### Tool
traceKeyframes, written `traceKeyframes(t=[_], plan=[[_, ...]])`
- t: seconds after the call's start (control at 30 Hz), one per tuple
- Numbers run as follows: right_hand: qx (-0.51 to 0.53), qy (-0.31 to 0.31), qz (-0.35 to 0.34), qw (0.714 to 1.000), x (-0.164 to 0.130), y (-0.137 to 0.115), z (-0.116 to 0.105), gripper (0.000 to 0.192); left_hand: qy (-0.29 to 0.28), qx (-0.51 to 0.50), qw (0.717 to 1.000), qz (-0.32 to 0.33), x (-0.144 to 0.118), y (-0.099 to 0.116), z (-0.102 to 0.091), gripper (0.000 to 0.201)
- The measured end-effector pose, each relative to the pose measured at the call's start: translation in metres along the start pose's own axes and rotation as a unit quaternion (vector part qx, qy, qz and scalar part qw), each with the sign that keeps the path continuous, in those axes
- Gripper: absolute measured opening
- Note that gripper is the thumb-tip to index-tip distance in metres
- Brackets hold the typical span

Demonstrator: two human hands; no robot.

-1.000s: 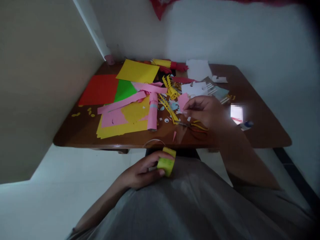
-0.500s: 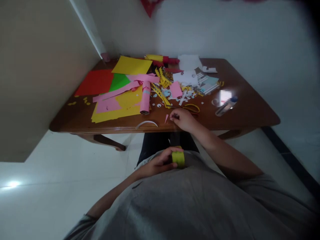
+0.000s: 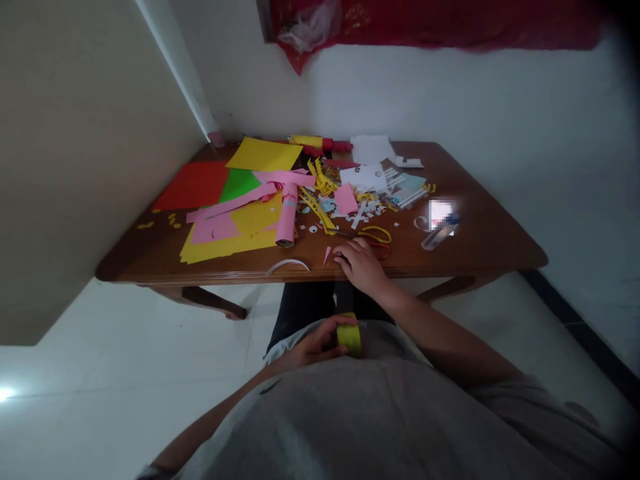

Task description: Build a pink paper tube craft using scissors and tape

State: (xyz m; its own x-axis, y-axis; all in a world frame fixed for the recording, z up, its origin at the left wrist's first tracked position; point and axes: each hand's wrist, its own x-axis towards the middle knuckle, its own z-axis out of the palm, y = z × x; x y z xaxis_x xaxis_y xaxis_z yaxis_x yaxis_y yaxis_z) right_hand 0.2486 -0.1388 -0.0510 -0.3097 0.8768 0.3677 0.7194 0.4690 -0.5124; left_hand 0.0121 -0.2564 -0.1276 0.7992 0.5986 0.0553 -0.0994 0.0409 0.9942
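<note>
While my left hand grips the yellow roll by the grey shirt, my right hand is at the table, beside the pink scrap — from far away, I can't tell if it's pinching anything.

beyond the right hand stretch a table and a pale wall, a red sheet high up, while the floor catches glare far left of the left hand.

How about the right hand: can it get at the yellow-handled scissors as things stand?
Probably yes: the right hand sits right beside the scissors, partly hiding them, and their yellow handle lies uncovered. Whether that hand also pinches something is hard to tell.
</note>
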Motion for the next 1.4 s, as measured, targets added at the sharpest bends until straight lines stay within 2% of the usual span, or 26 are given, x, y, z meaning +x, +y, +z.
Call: traceKeyframes(t=[0.1,0.23,0.3,0.53,0.7,0.8,0.9,0.97,1.07,1.13,1.2,1.4], plan=[[-0.020,0.023,0.023,0.999,-0.003,-0.001,0.001,0.030,0.001,-0.020,1.000,-0.007,0.001,-0.016,-0.003,0.062],[-0.097,0.084,0.084,0.988,0.000,0.007,-0.003,0.079,0.006,-0.056,0.998,-0.028,-0.004,-0.025,-0.003,0.058],[-0.125,0.087,0.108,0.982,0.002,0.011,-0.004,0.087,0.010,-0.082,0.996,-0.038,-0.007,-0.024,-0.001,0.054],[-0.163,0.051,0.115,0.979,0.004,0.009,0.000,0.069,0.047,-0.171,0.981,-0.073,-0.013,-0.008,0.010,0.054],[-0.140,0.080,0.127,0.979,0.006,0.036,-0.019,0.049,0.073,-0.220,0.969,-0.087,-0.014,-0.004,0.020,0.064],[-0.159,0.029,0.146,0.976,0.008,0.059,-0.040,0.043,0.087,-0.239,0.962,-0.102,-0.016,-0.002,0.026,0.053],[-0.158,-0.040,0.126,0.978,0.010,0.071,-0.060,0.034,0.106,-0.253,0.956,-0.102,-0.018,-0.001,0.031,0.045],[-0.159,-0.082,0.113,0.977,0.011,0.073,-0.070,0.030,0.120,-0.254,0.955,-0.095,-0.021,0.000,0.033,0.049],[-0.167,-0.115,0.109,0.973,0.012,0.071,-0.077,0.026,0.137,-0.240,0.957,-0.088,-0.028,0.001,0.032,0.067],[-0.176,-0.117,0.116,0.971,0.011,0.068,-0.078,0.021,0.146,-0.224,0.959,-0.092,-0.033,0.002,0.031,0.073],[-0.185,-0.106,0.128,0.969,0.008,0.064,-0.077,0.022,0.150,-0.210,0.960,-0.104,-0.038,0.002,0.030,0.070],[-0.166,-0.028,0.158,0.973,-0.012,0.052,-0.084,0.044,0.138,-0.199,0.956,-0.166,-0.033,0.006,0.031,0.056]])
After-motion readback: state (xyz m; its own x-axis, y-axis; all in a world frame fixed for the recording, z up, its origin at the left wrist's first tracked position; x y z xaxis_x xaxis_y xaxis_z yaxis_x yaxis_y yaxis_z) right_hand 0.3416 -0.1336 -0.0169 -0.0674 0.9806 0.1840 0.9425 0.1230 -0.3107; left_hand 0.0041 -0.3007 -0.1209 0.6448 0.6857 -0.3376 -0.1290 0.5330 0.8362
